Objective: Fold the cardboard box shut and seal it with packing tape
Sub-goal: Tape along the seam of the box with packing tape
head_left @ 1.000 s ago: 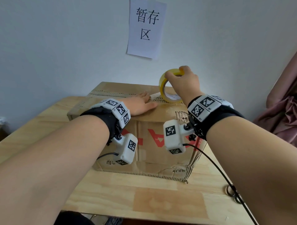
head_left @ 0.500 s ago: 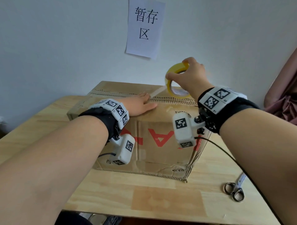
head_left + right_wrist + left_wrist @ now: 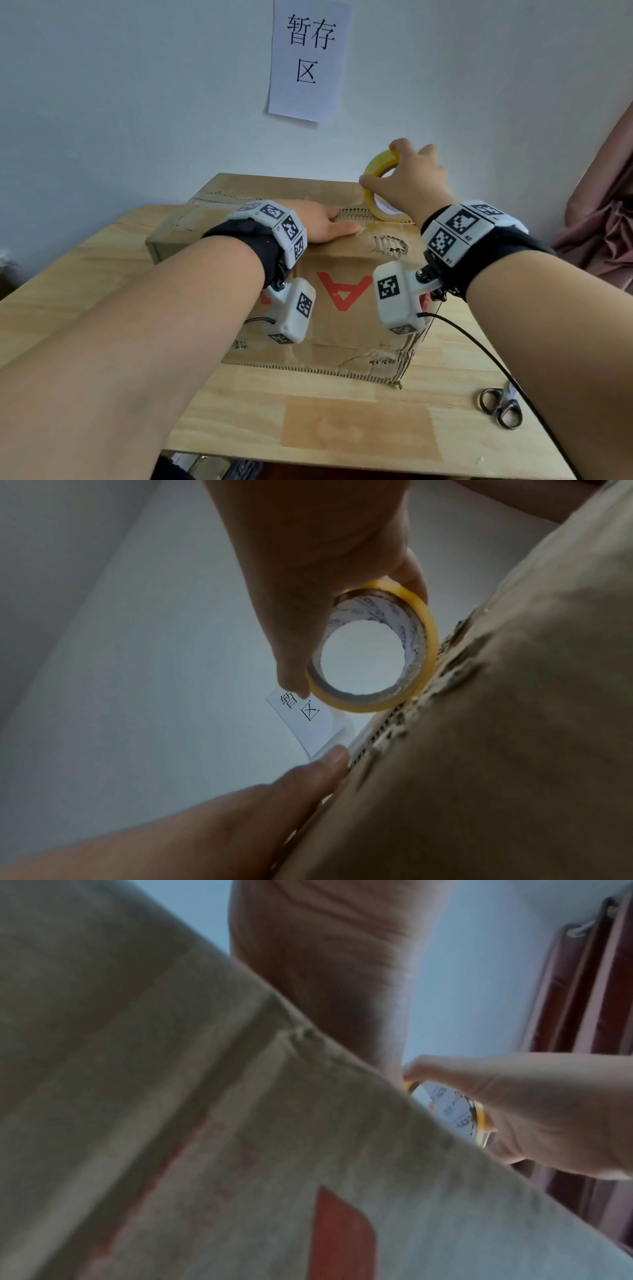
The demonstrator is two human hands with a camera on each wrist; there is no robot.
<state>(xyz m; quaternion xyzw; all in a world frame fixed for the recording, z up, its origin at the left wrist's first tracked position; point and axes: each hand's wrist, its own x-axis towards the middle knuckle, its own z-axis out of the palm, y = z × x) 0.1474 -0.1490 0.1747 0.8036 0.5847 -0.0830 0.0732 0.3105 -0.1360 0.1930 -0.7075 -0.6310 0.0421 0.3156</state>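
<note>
— Since the flaps had already been folded down, why was the left hand (image 3: 320, 224) kept flat on top of the box (image 3: 339, 308)?

— It was laid there, fingers (image 3: 346, 228) straight and gripping nothing, right at the middle seam. By that pressure the flaps were probably being held level, and the loose start of the tape pinned, though the strip itself could hardly be made out against the cardboard.

— And the roll of tape (image 3: 380, 186)?

— It was stood on edge on the seam, just beyond the left fingertips, towards the box's right end. It was held by the right hand (image 3: 411, 186), with the thumb (image 3: 291, 680) curled against one side of the yellow ring and the fingers wrapped over the top. Held upright like that, the roll could be drawn along the seam so that tape was paid out.

— Was the sealing judged nearly finished?

— No. The corrugated edges of the seam were left bare ahead of the roll, so most of the run was thought to remain.

— And the scissors (image 3: 501, 407)?

— They were left on the wooden table (image 3: 342, 431), near the box's right front corner, presumably to be within reach for the cut. The box itself was set in the middle of the table, close to the wall, under a paper sign (image 3: 308, 61).
</note>
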